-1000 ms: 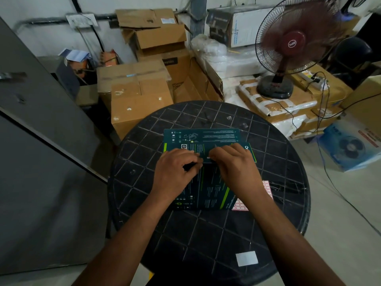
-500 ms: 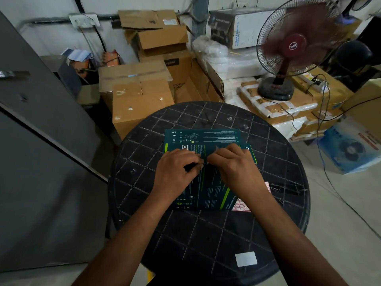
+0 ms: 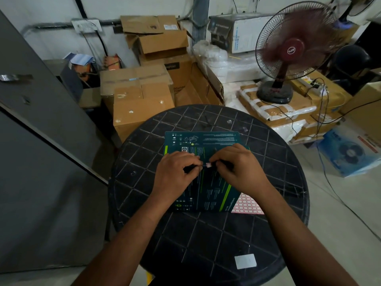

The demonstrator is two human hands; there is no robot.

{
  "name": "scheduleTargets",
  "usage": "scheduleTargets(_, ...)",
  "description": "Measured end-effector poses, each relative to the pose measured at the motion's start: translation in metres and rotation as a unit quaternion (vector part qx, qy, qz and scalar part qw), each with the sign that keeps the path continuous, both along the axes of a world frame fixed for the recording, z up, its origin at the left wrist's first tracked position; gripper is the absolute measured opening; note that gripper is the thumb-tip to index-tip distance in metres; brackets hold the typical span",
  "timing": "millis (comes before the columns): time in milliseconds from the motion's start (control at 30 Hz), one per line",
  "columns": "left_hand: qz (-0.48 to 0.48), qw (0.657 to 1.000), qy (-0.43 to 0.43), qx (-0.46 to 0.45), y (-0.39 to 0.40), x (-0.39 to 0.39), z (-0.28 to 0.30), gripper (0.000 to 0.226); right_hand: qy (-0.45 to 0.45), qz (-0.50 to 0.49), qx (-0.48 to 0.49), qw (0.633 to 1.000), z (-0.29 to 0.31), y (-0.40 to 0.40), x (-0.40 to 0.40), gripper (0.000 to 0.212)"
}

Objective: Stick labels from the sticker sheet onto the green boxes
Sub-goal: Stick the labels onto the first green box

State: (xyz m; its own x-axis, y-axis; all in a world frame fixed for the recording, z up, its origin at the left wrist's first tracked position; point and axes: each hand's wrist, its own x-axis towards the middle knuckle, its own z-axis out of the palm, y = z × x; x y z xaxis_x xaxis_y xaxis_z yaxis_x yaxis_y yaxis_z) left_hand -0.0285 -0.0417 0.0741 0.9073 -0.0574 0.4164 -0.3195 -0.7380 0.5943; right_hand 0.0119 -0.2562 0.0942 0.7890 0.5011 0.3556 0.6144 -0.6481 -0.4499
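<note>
The head view looks down on my two hands meeting over the green box (image 3: 208,188), which lies flat on the round black desk (image 3: 288,162) with a second green box (image 3: 201,137) just behind it. Between my left hand (image 3: 175,174) and right hand (image 3: 239,168) I am pinching one small label (image 3: 208,165), a pale square with a red border, held at its edges over the box's top face; whether it touches the card yet, I cannot tell. It should weigh nothing and flop easily, and the sticky back will grab my skin or fold on itself, so I judge the edges the right hold, by the tips only. The box looks stiff enough to press against without denting. The sticker sheet (image 3: 247,205) lies under my right wrist, tucked partly beneath the box's near right corner, thin and liable to slide when I peel
</note>
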Motion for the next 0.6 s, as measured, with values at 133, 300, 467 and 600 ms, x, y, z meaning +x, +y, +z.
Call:
scheduleTargets(133,0.000,1.000,0.000,0.005,0.000,0.000,0.000,0.008,0.008,-0.006,-0.022,1.000,0.004,0.011,0.010,0.031)
scheduleTargets(300,0.001,1.000,-0.002,0.003,0.001,0.000,-0.002,0.008,-0.063,0.000,-0.009,0.998,-0.005,0.011,0.008,0.016)
scheduleTargets(467,-0.005,1.000,-0.005,0.004,0.001,-0.001,-0.003,0.008,-0.226,0.024,0.005,0.974,-0.028,0.010,-0.004,0.014)
scheduleTargets(600,-0.005,1.000,-0.007,0.002,0.001,-0.001,-0.002,0.011,-0.151,0.022,0.055,0.987,-0.029,0.004,-0.002,0.014)
